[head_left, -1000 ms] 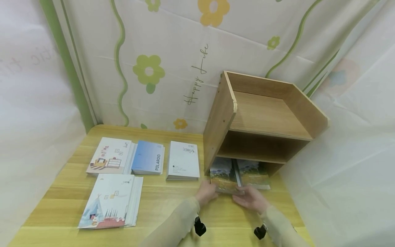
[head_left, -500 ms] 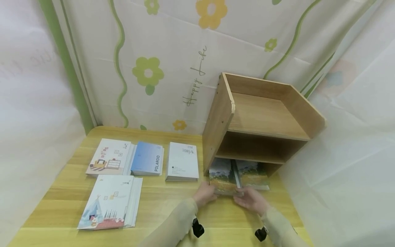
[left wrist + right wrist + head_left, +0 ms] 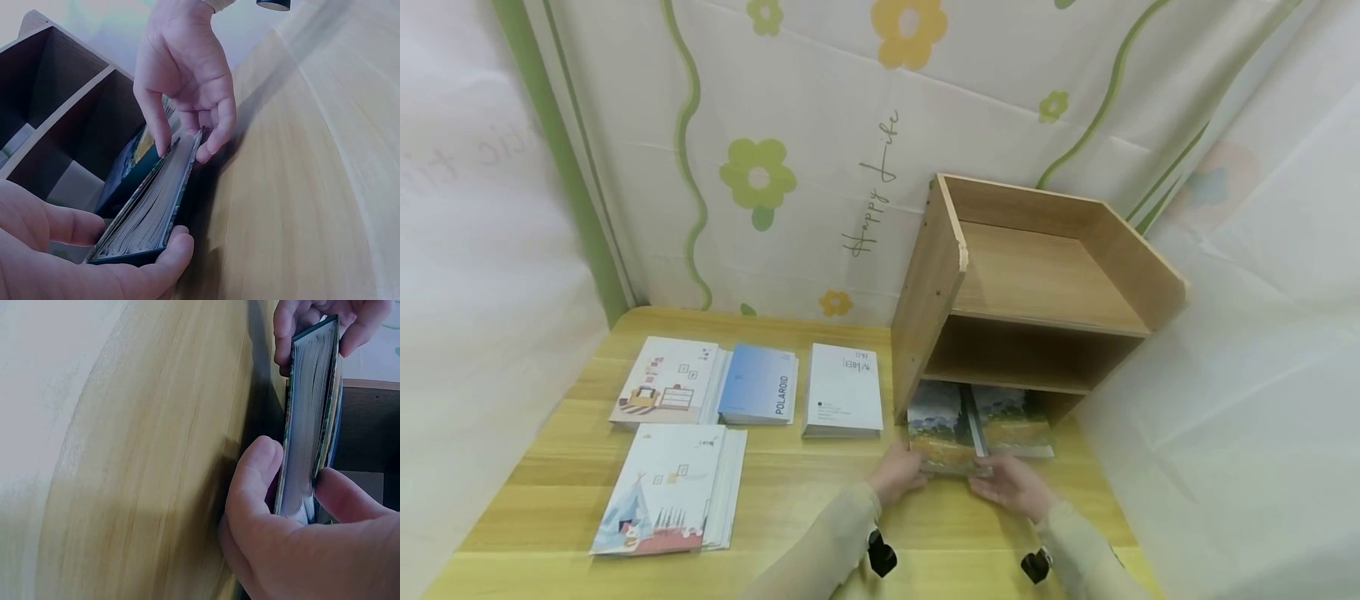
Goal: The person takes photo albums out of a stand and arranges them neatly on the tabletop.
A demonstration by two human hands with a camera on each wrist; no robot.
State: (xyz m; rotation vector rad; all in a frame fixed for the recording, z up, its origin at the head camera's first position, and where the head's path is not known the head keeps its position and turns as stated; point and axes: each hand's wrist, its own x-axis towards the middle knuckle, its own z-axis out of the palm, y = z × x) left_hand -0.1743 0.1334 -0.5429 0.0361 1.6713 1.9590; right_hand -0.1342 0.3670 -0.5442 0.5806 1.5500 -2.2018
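- My left hand [image 3: 898, 473] is gripping the book [image 3: 940, 427] at seven o'clock.
- My right hand [image 3: 1017, 487] is gripping it at five.
- It is jutting from the bottom of the shelf [image 3: 1048, 279].

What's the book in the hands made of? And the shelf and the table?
Book: probably stiff, printed card covers; its thin stacked sheets could be paper or plastic.
Shelf: likely wooden board, fairly dull, with faint grain and a chipped edge.
Table: wood-looking, smooth, with grain streaks; maybe only a printed top.
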